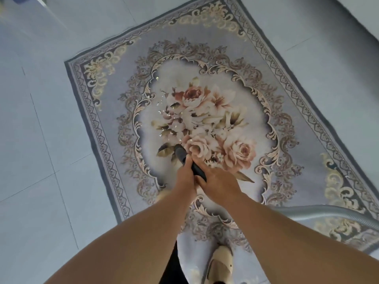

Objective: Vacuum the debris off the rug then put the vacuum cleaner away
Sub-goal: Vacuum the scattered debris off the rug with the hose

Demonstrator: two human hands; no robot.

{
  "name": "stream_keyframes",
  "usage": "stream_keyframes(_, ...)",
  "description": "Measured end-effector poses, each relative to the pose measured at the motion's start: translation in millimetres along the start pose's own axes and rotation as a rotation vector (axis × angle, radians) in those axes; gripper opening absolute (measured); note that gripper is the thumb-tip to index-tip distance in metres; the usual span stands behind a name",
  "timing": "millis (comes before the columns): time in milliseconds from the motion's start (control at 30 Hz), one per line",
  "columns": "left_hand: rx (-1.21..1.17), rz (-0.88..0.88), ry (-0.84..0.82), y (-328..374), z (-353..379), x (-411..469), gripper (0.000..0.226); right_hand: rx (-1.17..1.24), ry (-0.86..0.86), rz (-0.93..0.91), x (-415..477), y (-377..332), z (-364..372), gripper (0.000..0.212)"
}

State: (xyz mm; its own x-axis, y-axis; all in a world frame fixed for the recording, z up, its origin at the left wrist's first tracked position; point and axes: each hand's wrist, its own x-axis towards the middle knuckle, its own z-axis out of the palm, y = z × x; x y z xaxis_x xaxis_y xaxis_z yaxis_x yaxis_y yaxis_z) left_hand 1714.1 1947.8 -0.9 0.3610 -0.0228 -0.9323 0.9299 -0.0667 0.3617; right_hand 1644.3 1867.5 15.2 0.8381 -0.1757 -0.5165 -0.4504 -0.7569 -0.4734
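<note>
A grey rug [114,83] with a floral centre lies on the tiled floor. Small pale flakes of debris [164,114] are scattered over the left side of the flower pattern. Both hands grip a dark vacuum nozzle [180,154] that points down at the rug just below the debris. My left hand [185,173] holds it nearer the tip. My right hand [217,181] wraps the tube behind it. A grey ribbed hose [328,215] curves off to the right edge. The vacuum's body is out of view.
Pale floor tiles [37,140] surround the rug on the left and top right. My foot in a beige shoe [220,263] stands on the rug's near end. The hose lies across the rug's lower right corner.
</note>
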Motion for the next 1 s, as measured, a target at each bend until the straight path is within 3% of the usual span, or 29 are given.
stream_keyframes(467, 0.037, -0.084, -0.056, 124, -65, 106, 0.033, 0.148, -0.006, 0.223, 144, -100, 36, 0.061)
stream_keyframes(633, 0.088, -0.030, 0.030, 148, -63, 134, 0.031, 0.170, -0.073, 0.178, 184, -108, 22, 0.062)
stream_keyframes(733, 0.075, -0.045, 0.099, 150, -57, 141, 0.029, 0.063, -0.121, 0.107, 195, -101, 25, 0.061)
stream_keyframes(1000, 0.037, -0.044, 0.215, 110, -27, 152, 0.048, -0.121, -0.152, 0.021, 186, -64, 21, 0.064)
